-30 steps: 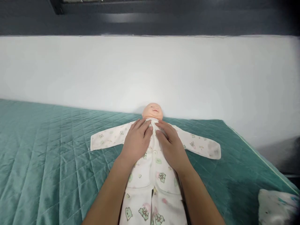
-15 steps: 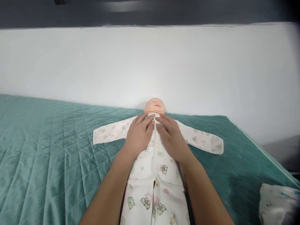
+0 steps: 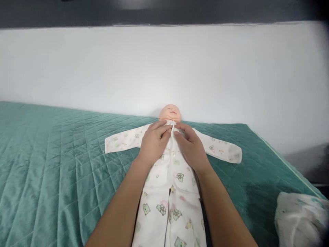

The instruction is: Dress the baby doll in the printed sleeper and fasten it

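Note:
A baby doll [image 3: 170,112] lies on its back, its head by the wall, dressed in a white long-sleeved baby shirt [image 3: 171,163] printed with green bears. Matching trousers [image 3: 151,219] cover it lower down. At the upper chest, just below the chin, my left hand [image 3: 155,137] and my right hand [image 3: 190,142] meet from either side. Their fingers are closed on the shirt's front edges, and a narrow fold of cloth stands up between them. A button shows on the front below my hands. Both sleeves stretch out sideways. My fingertips partly hide the cloth they grip.
A green quilted cover [image 3: 64,164] lies under the doll. Behind it rises a white wall [image 3: 164,68] with a dark band above. A crumpled white cloth item [image 3: 298,219] lies at the lower right, near the cover's edge.
My fingers have drawn closer together at the neckline, lifting the shirt's front edges into a fold. The view has shifted slightly, and the sleeve ends sit a little further in.

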The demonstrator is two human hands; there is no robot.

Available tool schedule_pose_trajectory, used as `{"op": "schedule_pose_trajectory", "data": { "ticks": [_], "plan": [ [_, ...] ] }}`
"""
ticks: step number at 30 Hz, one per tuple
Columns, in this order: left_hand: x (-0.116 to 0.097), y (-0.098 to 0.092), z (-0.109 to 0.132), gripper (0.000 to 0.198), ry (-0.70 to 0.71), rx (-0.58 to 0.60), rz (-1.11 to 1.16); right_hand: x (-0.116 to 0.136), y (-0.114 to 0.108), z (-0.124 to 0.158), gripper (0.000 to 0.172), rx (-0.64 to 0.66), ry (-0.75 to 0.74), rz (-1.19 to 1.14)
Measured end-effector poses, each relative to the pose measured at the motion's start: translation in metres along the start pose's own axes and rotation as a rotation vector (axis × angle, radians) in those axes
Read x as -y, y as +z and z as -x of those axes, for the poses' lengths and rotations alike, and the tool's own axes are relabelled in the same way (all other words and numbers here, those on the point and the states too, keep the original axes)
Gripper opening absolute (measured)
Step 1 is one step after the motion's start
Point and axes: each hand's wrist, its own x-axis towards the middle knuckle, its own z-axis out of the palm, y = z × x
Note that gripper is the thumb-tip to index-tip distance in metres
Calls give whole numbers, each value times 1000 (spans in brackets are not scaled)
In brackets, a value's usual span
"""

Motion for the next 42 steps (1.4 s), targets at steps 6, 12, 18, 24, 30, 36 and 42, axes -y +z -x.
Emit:
{"op": "schedule_pose_trajectory", "data": {
  "ticks": [6,12,18,24,30,36,42],
  "plan": [
    [-2,-4,9,27,44,3,85,2,-4,19,24,-5,-9,-53],
    [-5,-8,11,20,-12,34,175,-4,-8,40,26,3,-60,-84],
    [-9,-11,8,10,-95,78,242,-2,-9,44,26,33,-22,-52],
    [-14,-12,6,10,-99,87,208,9,-9,44,26,42,109,-35],
    [-13,-13,7,15,-89,108,216,11,-8,45,29,14,127,-29],
    [-12,-13,7,14,-90,107,235,9,-9,46,29,27,120,-42],
    [-13,-11,8,12,-36,70,181,9,-10,46,27,45,105,-7]
  ]
}}
